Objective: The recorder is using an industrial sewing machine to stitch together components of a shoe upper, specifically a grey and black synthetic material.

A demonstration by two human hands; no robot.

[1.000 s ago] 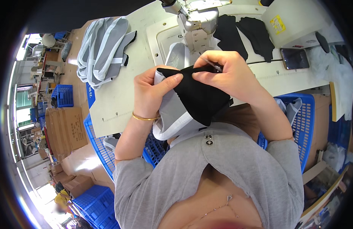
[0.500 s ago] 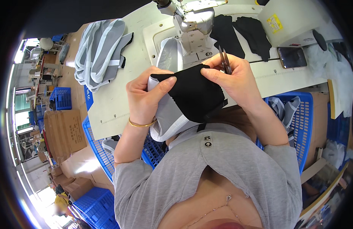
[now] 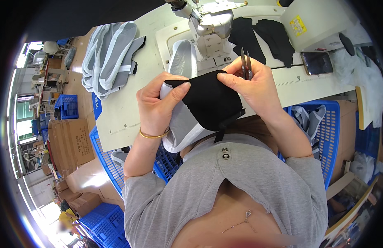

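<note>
Between my two hands a black fabric piece [image 3: 214, 101] is stretched along its upper edge. My left hand [image 3: 160, 97] pinches its left corner, where it meets a grey fabric piece with white binding [image 3: 182, 126]. That grey piece hangs down toward my lap, and its upper part reaches up beside the sewing machine [image 3: 212, 29]. My right hand [image 3: 251, 84] pinches the right end of the black edge between thumb and forefinger. In the same hand sits a small pair of thread snips [image 3: 246, 64], blades pointing away from me and slightly apart.
Stacked grey pieces with white binding [image 3: 111, 58] lie at the table's left. Black fabric pieces [image 3: 276, 39] lie right of the machine, near a phone [image 3: 317, 63]. Blue baskets flank me, one at the right [image 3: 330, 136] holding grey pieces. A person in yellow [image 3: 67, 217] is at far lower left.
Both hands keep their pinch on the black fabric and have barely moved. The snips' blades stand a little more upright and further apart.
</note>
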